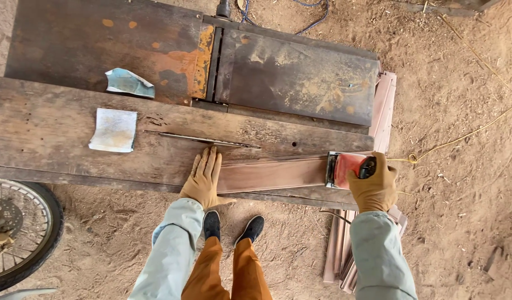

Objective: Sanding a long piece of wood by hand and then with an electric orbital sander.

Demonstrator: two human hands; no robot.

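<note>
- Left hand (205,179), gloved, we find pressed flat and open on the long reddish wooden plank (272,173) at the worktop's near edge.
- Right hand (373,186) we find gripping the red electric sander (346,168) on the plank's right end.

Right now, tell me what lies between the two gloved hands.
In the head view, only bare reddish plank spans from the left hand, flat on it, to the red sander gripped by the right hand.

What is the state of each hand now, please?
Left hand: open, flat on the wooden plank.
Right hand: closed, gripping the red sander.
</note>
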